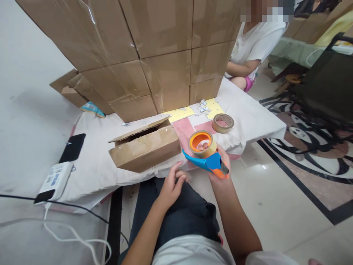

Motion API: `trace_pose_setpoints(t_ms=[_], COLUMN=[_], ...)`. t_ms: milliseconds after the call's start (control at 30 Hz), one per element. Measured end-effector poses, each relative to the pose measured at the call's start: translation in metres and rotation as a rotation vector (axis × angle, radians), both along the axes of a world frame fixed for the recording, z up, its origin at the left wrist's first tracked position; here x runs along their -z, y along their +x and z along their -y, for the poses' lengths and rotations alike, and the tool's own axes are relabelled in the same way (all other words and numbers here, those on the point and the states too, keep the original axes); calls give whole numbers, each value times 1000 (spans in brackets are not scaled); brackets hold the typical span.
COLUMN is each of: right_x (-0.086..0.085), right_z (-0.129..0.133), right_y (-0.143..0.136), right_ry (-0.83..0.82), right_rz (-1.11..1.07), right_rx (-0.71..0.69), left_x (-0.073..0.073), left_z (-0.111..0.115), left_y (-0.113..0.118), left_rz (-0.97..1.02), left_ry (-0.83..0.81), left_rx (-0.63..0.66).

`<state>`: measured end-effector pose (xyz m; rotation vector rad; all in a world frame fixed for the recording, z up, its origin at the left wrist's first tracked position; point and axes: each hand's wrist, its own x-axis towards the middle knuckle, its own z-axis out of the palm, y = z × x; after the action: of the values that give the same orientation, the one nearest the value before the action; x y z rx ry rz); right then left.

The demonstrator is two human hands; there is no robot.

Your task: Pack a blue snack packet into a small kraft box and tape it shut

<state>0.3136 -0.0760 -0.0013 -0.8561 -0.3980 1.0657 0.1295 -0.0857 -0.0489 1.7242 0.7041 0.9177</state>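
My right hand (224, 157) is wrapped around a blue and orange tape dispenser (213, 162), held above the near edge of the low table. A roll of clear tape (210, 148) sits on its orange hub, with fingertips showing through the hole. Over my lap, my left hand (171, 186) is empty, its fingers apart and loosely bent, a little left of the dispenser. In front of it lies a small cardboard box (149, 148), with a flap raised along its top slit. A second tape roll (223, 123) rests flat on the table cover just beyond the dispenser.
A tall stack of taped cardboard boxes (165, 79) stands at the back of the cloth-covered table (96, 158). At left are a power strip (56, 180), a black phone-like slab (73, 147) and cables. A person in a white shirt (259, 44) sits behind; a dark chair (322, 77) is right.
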Motion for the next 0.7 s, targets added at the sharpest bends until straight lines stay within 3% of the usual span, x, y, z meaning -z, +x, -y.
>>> trace_pose_setpoints(t_ms=[100, 200, 300, 433, 467, 533, 633, 700], right_x=[-7, 2, 21, 41, 43, 40, 21, 2], right_z=[-22, -65, -113, -151, -151, -142, -103, -70], right_y=[14, 31, 51, 73, 77, 80, 67, 48], right_ry=[21, 86, 124, 50, 12, -49, 7, 113], right_rz=[84, 448, 706, 692, 677, 710, 895, 1013], right_rx=[95, 177, 62, -110, -93, 65, 318, 263], left_x=[-1, -14, -26, -36, -38, -42, -45, -45], left_z=[-6, -8, -8, -10, -11, -12, -13, -13], left_y=[-8, -9, -9, -12, -13, -16, -21, -24], left_rz=[82, 160, 179, 183, 200, 227, 246, 272], left_ry=[-77, -185, -276, -332, -346, -358, -338, -306], left_rx=[-107, -142, -147, -177, -183, -202, -259, -303])
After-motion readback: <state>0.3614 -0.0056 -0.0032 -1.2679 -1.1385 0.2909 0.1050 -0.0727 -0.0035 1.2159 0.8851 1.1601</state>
